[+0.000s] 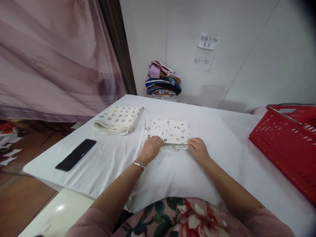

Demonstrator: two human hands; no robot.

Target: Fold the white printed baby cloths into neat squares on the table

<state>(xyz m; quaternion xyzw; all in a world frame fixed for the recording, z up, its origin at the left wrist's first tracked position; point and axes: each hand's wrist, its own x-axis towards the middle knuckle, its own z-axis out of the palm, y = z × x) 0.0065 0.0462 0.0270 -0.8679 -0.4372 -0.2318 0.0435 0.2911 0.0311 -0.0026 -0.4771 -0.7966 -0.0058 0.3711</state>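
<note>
A folded white cloth with small dark prints lies in the middle of the white table. My left hand grips its near left edge with curled fingers. My right hand pinches the near right edge in the same way. A thin bracelet sits on my left wrist. To the left lies a second folded cloth with coloured heart prints, untouched.
A black phone lies near the table's left edge. A red plastic basket stands at the right. A pile of folded clothes sits at the far edge against the wall. A pink curtain hangs at left.
</note>
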